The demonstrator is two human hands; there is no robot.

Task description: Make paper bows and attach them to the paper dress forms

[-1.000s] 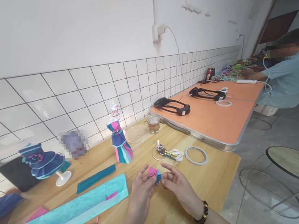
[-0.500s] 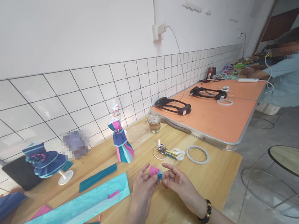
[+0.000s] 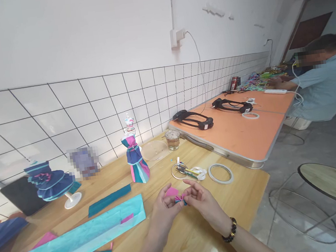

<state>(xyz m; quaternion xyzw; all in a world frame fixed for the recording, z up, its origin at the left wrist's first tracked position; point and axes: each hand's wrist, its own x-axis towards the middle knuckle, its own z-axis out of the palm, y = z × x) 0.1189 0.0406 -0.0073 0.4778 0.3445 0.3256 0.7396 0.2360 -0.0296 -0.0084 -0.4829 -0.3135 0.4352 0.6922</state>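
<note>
My left hand (image 3: 163, 210) and my right hand (image 3: 200, 201) meet over the wooden table (image 3: 196, 237). Both pinch a small folded piece of pink and teal paper (image 3: 175, 195) between their fingertips. The right wrist wears a dark bead bracelet (image 3: 230, 231). Behind the hands stands a small doll in a pink and blue paper dress (image 3: 136, 160). Just beyond lie a tape ring (image 3: 220, 173) and a small heap of tools (image 3: 189, 172).
Long light-blue paper (image 3: 68, 240) and a teal strip (image 3: 109, 200) lie at left, near a second dressed doll on a stand (image 3: 50, 184). A glass (image 3: 173, 139) stands by the tiled wall. Another person (image 3: 322, 84) sits at the adjoining orange table (image 3: 242, 129). A round stool (image 3: 334, 187) stands at right.
My hands have closed in together. The right fingers, apart before, now pinch the folded paper, which is more bunched and partly hidden between the fingertips.
</note>
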